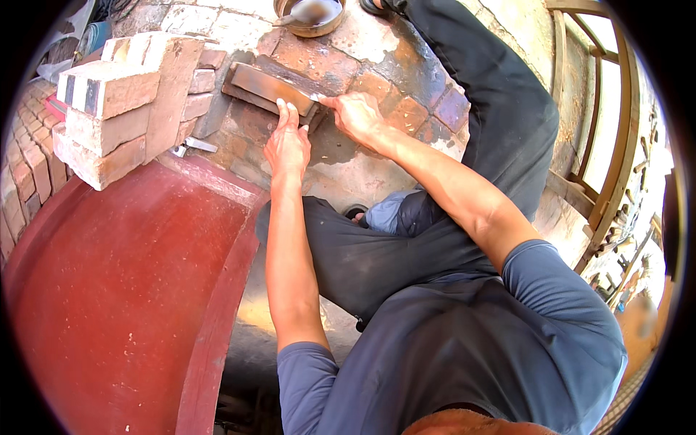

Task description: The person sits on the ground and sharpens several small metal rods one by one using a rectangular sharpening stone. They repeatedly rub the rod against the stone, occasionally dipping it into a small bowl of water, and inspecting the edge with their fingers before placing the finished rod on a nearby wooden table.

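Note:
A long orange-brown block like a whetstone [264, 83] lies on a darker slab on the wet brick floor, a little above centre. My left hand [288, 141] is at its near side, fingers stretched out, tips against the block's near edge. At the block's right end my right hand [354, 116] is closed, its index finger pointing left onto the end. Something small and pale shows at that fingertip. What the right hand grips is too small and too hidden to name.
Beyond the block stands a round pan [335, 29] of liquid with a grey object in it. Stacked pale bricks [109, 134] stand at the left, behind a red panel [130, 290]. A wooden frame [616, 145] is at the right. My bent legs flank the work.

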Tool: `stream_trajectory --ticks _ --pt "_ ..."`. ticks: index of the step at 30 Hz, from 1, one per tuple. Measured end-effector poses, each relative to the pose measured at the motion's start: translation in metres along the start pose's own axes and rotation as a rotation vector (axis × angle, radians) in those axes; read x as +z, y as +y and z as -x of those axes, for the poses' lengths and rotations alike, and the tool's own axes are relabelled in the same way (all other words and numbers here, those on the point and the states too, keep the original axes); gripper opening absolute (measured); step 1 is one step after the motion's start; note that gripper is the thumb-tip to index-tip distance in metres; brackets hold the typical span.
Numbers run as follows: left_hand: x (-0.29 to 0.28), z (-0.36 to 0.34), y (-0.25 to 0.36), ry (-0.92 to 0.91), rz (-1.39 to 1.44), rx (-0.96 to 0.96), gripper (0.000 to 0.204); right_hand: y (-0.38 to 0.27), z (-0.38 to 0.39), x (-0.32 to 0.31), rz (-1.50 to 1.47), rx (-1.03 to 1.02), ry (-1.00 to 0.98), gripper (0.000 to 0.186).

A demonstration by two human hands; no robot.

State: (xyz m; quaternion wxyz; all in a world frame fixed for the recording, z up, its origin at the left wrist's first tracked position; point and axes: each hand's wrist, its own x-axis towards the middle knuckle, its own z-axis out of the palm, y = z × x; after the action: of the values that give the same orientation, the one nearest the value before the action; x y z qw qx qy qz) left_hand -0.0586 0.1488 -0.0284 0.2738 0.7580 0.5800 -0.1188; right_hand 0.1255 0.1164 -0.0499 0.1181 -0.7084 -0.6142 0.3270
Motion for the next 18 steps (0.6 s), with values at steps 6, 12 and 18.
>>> stream_trajectory --ticks 6,12,18 --pt "0.001 0.005 0.003 0.01 0.033 -0.003 0.057 0.001 0.001 -0.002 -0.028 -0.077 0.056 0.045" --pt "0.008 0.004 -0.003 0.009 0.04 0.006 0.059 0.008 -0.006 0.012 0.002 -0.076 0.062 0.05" --pt "-0.002 -0.001 0.004 -0.01 0.03 -0.03 0.059 0.008 0.001 -0.002 0.017 -0.073 -0.006 0.049"
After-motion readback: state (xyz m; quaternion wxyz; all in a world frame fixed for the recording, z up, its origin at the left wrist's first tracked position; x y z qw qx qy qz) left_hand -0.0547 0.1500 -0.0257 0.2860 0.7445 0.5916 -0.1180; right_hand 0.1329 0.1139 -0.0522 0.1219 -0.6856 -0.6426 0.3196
